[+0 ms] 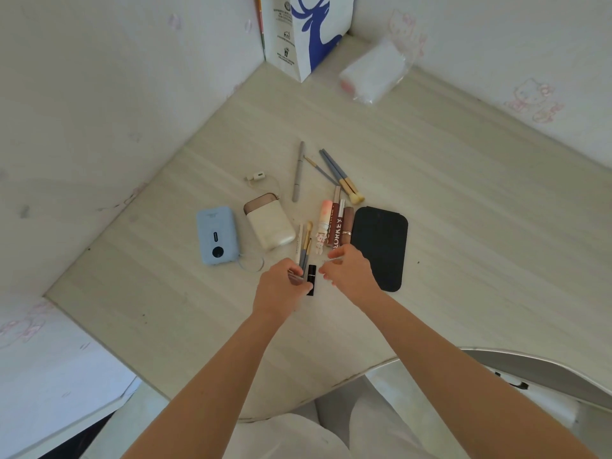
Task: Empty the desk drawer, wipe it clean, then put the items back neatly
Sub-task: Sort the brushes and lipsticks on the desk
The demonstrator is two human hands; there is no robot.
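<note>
Across the pale wood-grain surface (447, 200) the drawer's contents lie spread out, and a white paper bag with a blue deer (308, 31) stands in the far corner beside a clear plastic pack (374, 71). Nearer the person, a black flat pouch (381, 246) lies at the right of the group, touching a row of lip gloss tubes (334, 223). Left of those sit a cream power bank (270, 223) and a blue power bank (217, 235), side by side. Farther back lie a grey pen (298, 172) and several blue-handled makeup brushes (337, 173). The left hand (281, 286) curls around thin brushes just beside a small black lipstick (311, 279). The right hand (347, 270) pinches a slim, pale item too thin to identify.
</note>
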